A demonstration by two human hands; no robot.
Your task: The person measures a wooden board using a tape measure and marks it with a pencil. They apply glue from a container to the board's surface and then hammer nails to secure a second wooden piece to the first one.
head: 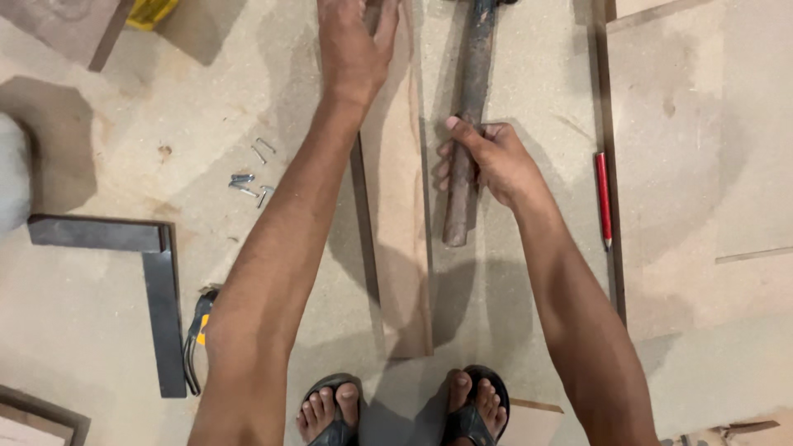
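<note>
My right hand (487, 158) is closed around the dark wooden handle of a hammer (467, 99) that lies along the board, its head cut off by the top edge. My left hand (353, 45) reaches far forward and presses flat on the top end of a narrow brown wood strip (402, 239). The strip runs lengthwise between my arms down toward my feet. My fingers there seem to pinch something small, but I cannot make it out.
A steel carpenter's square (157, 281) lies at the left with pliers (197, 330) beside it. A few loose nails (252, 182) sit left of my arm. A red pencil (604, 198) lies at the right by a board edge. My sandalled feet (405, 409) are at the bottom.
</note>
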